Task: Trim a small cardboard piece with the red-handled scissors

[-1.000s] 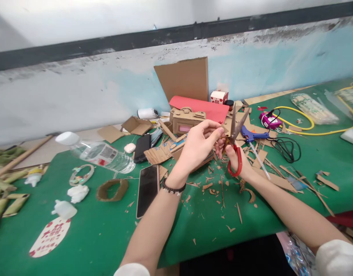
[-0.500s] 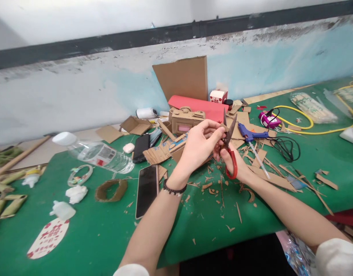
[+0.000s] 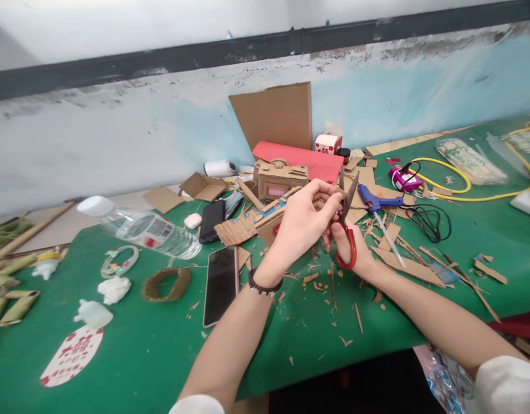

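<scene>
In my right hand [image 3: 355, 247] are red-handled scissors [image 3: 348, 248], their dark blades parted and pointing up and away. My left hand [image 3: 305, 215] is closed in a pinch beside the blades, on a small piece of cardboard [image 3: 340, 188] mostly hidden by the fingers. Behind the hands stands a camera-shaped cardboard model [image 3: 279, 179] with a pink window. A printed cardboard piece [image 3: 269, 221] with blue marks lies partly under my left wrist. Cardboard scraps [image 3: 319, 284] are scattered on the green table below both hands.
A blue glue gun [image 3: 379, 199] with its stick lies right of the scissors, near a purple adapter [image 3: 404, 179] and yellow cable [image 3: 463, 178]. To the left are a phone [image 3: 220, 286], a tilted plastic bottle [image 3: 148, 230] and a cardboard ring [image 3: 166, 284]. Red paper [image 3: 299, 159] lies behind.
The scissor blades have shifted slightly right, still parted. My left hand has moved a little to the right, and less of the small cardboard piece shows.
</scene>
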Demonstrator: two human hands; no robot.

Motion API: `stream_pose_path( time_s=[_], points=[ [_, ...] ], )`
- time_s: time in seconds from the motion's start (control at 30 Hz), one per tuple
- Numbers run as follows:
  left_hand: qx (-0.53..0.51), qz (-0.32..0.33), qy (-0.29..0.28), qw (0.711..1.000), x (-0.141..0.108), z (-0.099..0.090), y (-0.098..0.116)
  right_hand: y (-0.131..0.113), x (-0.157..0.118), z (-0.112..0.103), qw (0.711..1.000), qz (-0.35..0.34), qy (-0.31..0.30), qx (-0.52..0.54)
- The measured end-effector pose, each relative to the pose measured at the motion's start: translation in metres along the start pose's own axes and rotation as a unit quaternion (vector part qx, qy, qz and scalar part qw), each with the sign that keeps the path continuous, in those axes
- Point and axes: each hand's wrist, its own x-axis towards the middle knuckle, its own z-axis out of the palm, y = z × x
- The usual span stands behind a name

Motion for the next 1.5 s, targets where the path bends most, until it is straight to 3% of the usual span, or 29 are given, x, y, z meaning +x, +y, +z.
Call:
stream_pose_path(
  time_s=[0.2, 0.37, 0.63, 1.23, 1.5],
  points=[
    [0.026, 0.01, -0.015, 1.0, -0.003, -0.003, 0.003, -0.003, -0.001, -0.002, 0.999, 0.029, -0.024, 0.001],
    [0.09, 0.013, -0.048, 0.995, -0.003, -0.018, 0.008, -0.001, 0.006, -0.01, 0.999, -0.005, -0.03, -0.019],
    [0.03, -0.006, -0.026, 0.999, -0.001, -0.033, 0.02, -0.004, 0.007, -0.015, 0.997, 0.001, -0.07, -0.031],
    [0.058, 0.004, -0.01, 0.998, 0.001, -0.022, 0.004, 0.001, 0.002, -0.007, 0.996, 0.016, -0.041, -0.077],
    [0.09, 0.012, -0.042, 0.995, -0.001, -0.021, 0.006, 0.002, 0.001, -0.006, 0.998, 0.023, -0.049, -0.031]
  ],
)
